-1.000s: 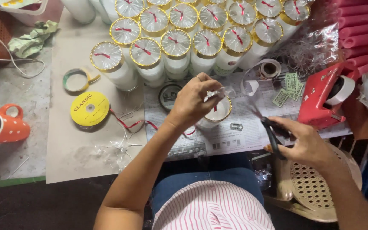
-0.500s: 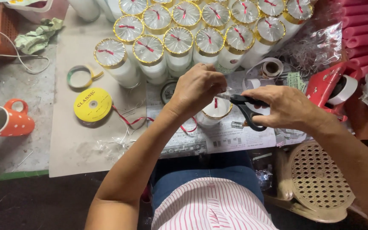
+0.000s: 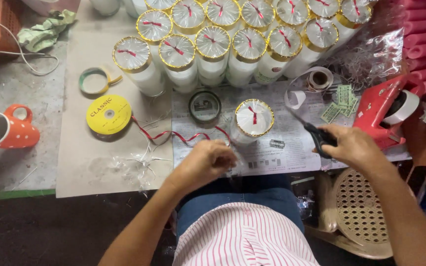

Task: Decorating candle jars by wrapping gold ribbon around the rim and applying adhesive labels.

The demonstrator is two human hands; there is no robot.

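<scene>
Gripping black scissors [image 3: 316,135] in my right hand [image 3: 356,148], my left hand [image 3: 208,162] pinches red ribbon [image 3: 173,134] beside the white jar [image 3: 252,123]; finished jars [image 3: 213,54] crowd the desk [image 3: 89,172] behind.

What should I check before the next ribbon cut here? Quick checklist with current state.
1. Scissors in hand: ok, the right hand grips the black handles; whether the blades are open, cannot tell.
2. Ribbon under control: cannot tell, the left hand is closed near the red ribbon, but the grip itself is hidden.
3. Ribbon supply: ok, the strand leads back to the yellow spool.
4. Work piece in place: ok, one gold-rimmed jar stands upright alone in front, a red bow on its lid.
5. Loose razor blade on the paper between the hands: not ok.
</scene>
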